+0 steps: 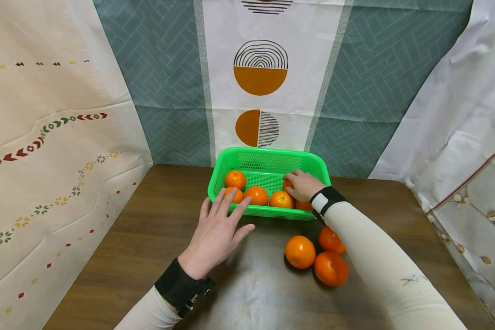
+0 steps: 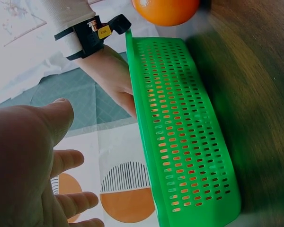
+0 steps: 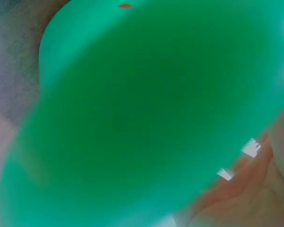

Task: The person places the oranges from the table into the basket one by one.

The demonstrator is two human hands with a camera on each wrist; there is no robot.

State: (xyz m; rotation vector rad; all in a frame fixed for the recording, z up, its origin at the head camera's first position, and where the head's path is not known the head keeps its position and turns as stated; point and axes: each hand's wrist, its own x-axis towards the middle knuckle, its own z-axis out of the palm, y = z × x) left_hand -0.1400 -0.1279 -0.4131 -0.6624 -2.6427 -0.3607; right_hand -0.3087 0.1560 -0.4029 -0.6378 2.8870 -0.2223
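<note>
A green plastic basket (image 1: 272,211) with slotted walls holds several oranges, among them one (image 1: 256,195) in its front row. My right hand (image 1: 304,184) reaches over the rim into the right end, fingers curled round an orange (image 1: 288,184) that they partly cover. In the right wrist view, the blurred basket wall (image 3: 146,109) hides most of that hand (image 3: 246,203). My left hand (image 1: 216,229) is at the basket's front left corner, fingers spread and nothing held. Its palm (image 2: 19,161) shows in the left wrist view, apart from the basket wall (image 2: 180,137).
Three oranges lie on the wooden table (image 1: 255,293) in front of the basket, one (image 1: 299,251) left of the other two, beside my right forearm. A patterned cloth (image 1: 169,91) hangs behind the table. Pale cloths hang at both sides.
</note>
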